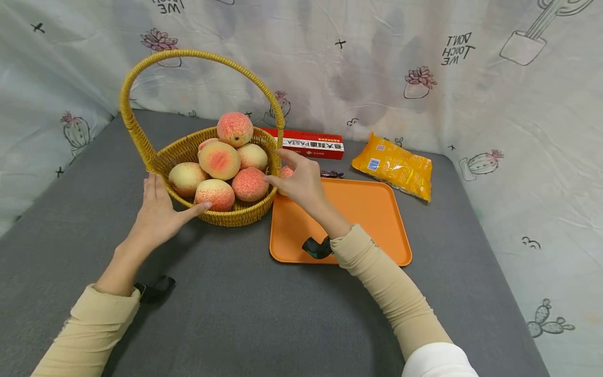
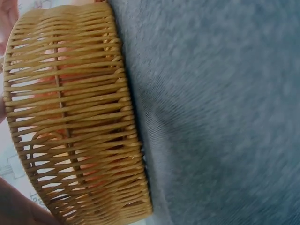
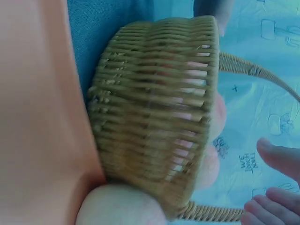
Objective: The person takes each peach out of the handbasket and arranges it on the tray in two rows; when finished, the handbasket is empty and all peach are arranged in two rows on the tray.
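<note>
A yellow woven basket [image 1: 231,217] with a tall arched handle stands on the table, heaped with several pinkish peaches [image 1: 219,160]. My left hand [image 1: 157,214] is at its left front; the fingers lie along the side and the thumb reaches over the front rim. At the basket's right side is my right hand [image 1: 301,180], thumb and fingers spread apart close to the handle's base. In the right wrist view its fingertips are near the handle; whether they touch it I cannot tell. Another peach [image 3: 119,206] sits outside the basket, partly hidden by my right hand in the head view.
Right of the basket lies an orange tray [image 1: 363,209], under my right forearm. Behind it are a red pasta box [image 1: 320,145], a small dark-wrapped item [image 1: 332,174] and a yellow snack bag [image 1: 395,166]. A patterned curtain [image 1: 367,68] closes off the table's back and sides.
</note>
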Demonstrator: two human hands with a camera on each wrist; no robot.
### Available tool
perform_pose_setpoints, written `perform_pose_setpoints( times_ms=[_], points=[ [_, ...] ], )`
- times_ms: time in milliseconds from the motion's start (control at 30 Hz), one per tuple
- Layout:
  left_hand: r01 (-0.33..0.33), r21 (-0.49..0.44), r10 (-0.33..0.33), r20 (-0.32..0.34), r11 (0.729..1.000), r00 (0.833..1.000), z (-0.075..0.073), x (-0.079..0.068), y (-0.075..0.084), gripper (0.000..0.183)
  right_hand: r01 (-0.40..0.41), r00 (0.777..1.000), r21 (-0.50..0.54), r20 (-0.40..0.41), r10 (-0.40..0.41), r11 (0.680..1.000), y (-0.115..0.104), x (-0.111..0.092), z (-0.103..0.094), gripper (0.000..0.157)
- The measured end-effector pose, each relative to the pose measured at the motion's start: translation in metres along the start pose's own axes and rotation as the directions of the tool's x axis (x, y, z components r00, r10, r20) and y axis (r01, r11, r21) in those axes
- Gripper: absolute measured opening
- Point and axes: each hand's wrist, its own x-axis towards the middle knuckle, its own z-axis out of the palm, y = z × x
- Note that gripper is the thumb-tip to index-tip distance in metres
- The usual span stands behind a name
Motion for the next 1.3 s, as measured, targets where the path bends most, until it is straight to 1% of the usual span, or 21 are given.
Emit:
perform_pose_setpoints(
  times_ms=[67,100,167,300,400,500,600,733,800,900,1033,1133,1233,1300],
  points=[
    [-0.004,-0.024,0.004,-0.009,1.000,1.000,0.001,-0.001,0.000,0.122,0.031,0.999,-0.004,0.018,-0.031,1.000,-0.003,0.003,0.003,0.057],
    [-0.006,-0.029,0.006,-0.012,1.000,1.000,0.002,-0.001,0.001,0.122,0.033,0.999,-0.005,0.037,-0.033,0.999,-0.005,0.005,0.005,0.057],
    [-0.006,-0.034,0.006,-0.015,0.999,1.000,0.002,-0.002,0.000,0.121,0.022,0.996,-0.005,0.086,-0.021,1.000,-0.008,0.010,0.009,0.059],
    [-0.001,-0.023,0.001,-0.014,1.000,1.000,0.003,-0.003,-0.001,0.122,-0.035,0.985,0.000,0.167,0.034,0.999,-0.013,0.022,0.018,0.065],
    [-0.003,-0.013,0.002,-0.012,1.000,1.000,0.004,-0.002,-0.003,0.122,-0.061,0.978,-0.025,0.199,0.064,0.998,-0.018,0.031,0.026,0.069],
    [0.001,-0.004,-0.001,-0.008,1.000,1.000,0.003,-0.002,-0.003,0.123,-0.055,0.971,-0.076,0.229,0.071,0.996,-0.024,0.040,0.034,0.071],
    [0.009,-0.008,-0.009,-0.002,1.000,1.000,0.003,0.000,-0.002,0.123,-0.066,0.962,-0.094,0.257,0.089,0.993,-0.028,0.048,0.041,0.071],
    [0.021,-0.025,-0.021,0.006,0.999,1.000,0.002,0.002,0.001,0.125,-0.103,0.958,-0.093,0.259,0.124,0.990,-0.030,0.059,0.053,0.069],
    [0.023,-0.033,-0.023,0.008,0.999,1.000,0.002,0.002,0.003,0.126,-0.109,0.958,-0.118,0.254,0.136,0.987,-0.032,0.065,0.059,0.069],
    [0.023,-0.042,-0.023,0.005,0.999,1.000,0.000,0.002,0.005,0.126,-0.090,0.960,-0.173,0.246,0.131,0.981,-0.036,0.071,0.067,0.070],
    [0.027,-0.049,-0.027,0.003,0.998,1.000,-0.001,0.000,0.006,0.127,-0.075,0.958,-0.244,0.252,0.138,0.967,-0.042,0.077,0.076,0.070],
    [0.030,-0.047,-0.030,0.002,0.998,1.000,-0.001,-0.001,0.005,0.126,-0.087,0.943,-0.284,0.285,0.171,0.955,-0.047,0.079,0.083,0.069],
    [0.031,-0.047,-0.031,-0.005,0.998,0.999,-0.001,-0.002,0.005,0.126,-0.070,0.927,-0.366,0.319,0.196,0.928,-0.052,0.080,0.090,0.065],
    [0.032,-0.044,-0.032,-0.009,0.999,0.999,-0.001,-0.003,0.005,0.126,-0.023,0.923,-0.427,0.338,0.183,0.904,-0.054,0.080,0.092,0.057]
  ],
)
